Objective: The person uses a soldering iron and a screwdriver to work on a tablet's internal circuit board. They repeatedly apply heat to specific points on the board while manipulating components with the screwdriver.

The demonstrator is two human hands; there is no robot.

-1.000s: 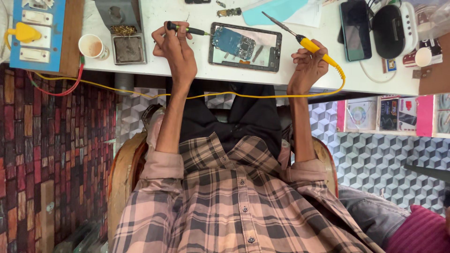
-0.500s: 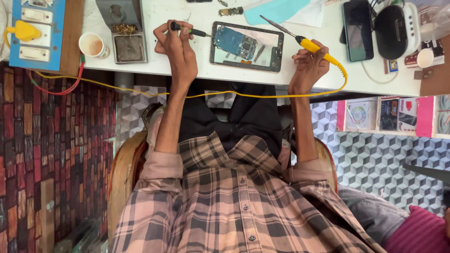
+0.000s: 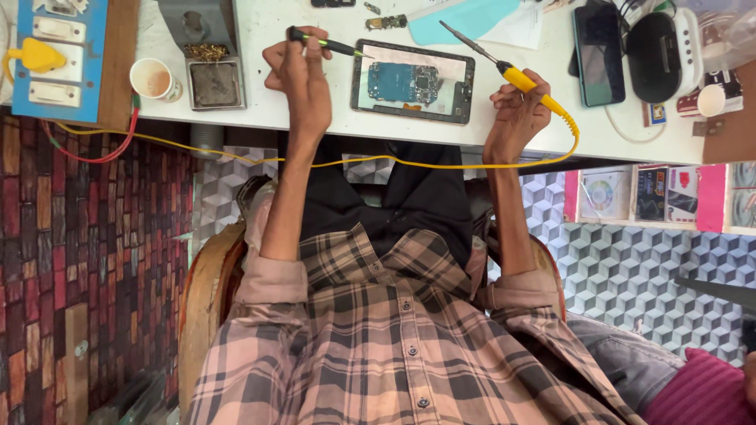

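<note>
My left hand grips a slim dark tool with a green band. Its tip reaches the upper left corner of an opened tablet-like device, which lies flat on the white table with a blue circuit board exposed. My right hand holds a yellow-handled soldering iron to the right of the device. The iron's metal tip points up and left, above the device's far right corner. Its yellow cord sags below the table edge across my lap.
A paper cup and a metal tip-cleaner stand sit left of my hands. A blue switchboard with a yellow plug is at far left. A black phone and a black-and-white device lie at right. Another person's magenta sleeve shows at bottom right.
My left hand has shifted slightly, bringing the dark tool's tip closer to the device's corner. The right hand and the soldering iron have barely moved.
</note>
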